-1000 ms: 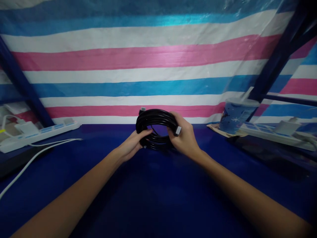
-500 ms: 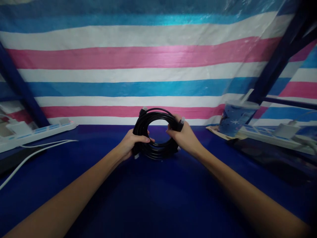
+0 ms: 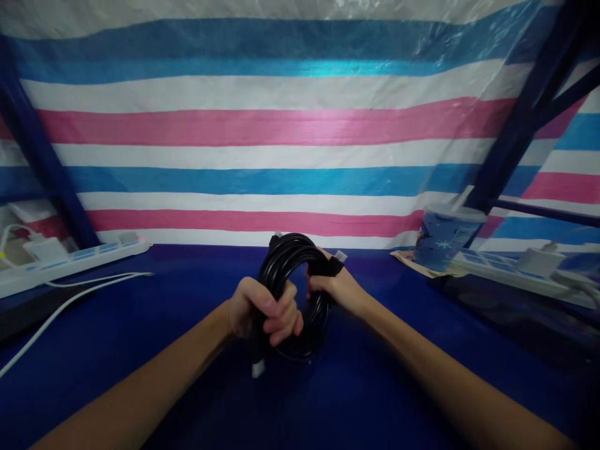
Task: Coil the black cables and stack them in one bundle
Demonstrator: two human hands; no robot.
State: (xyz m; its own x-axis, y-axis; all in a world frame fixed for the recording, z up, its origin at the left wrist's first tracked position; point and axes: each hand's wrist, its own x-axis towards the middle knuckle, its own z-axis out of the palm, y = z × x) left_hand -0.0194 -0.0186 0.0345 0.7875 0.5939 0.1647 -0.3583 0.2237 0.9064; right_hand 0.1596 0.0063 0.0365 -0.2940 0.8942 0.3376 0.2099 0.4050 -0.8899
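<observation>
A coil of black cable stands on edge above the dark blue table, held between both hands. My left hand is wrapped around the coil's lower left side, fingers closed over the strands. My right hand grips the right side near a black plug with a light tip. Another light connector end hangs below my left hand.
A white power strip with a white cord lies at the left. At the right stand a blue paper cup on brown paper and another power strip with a charger. A striped tarp and dark blue frame posts close off the back.
The coil has come nearer to me and turned more edge-on. My left hand has closed tighter round its lower left side, and a connector end now dangles beneath it.
</observation>
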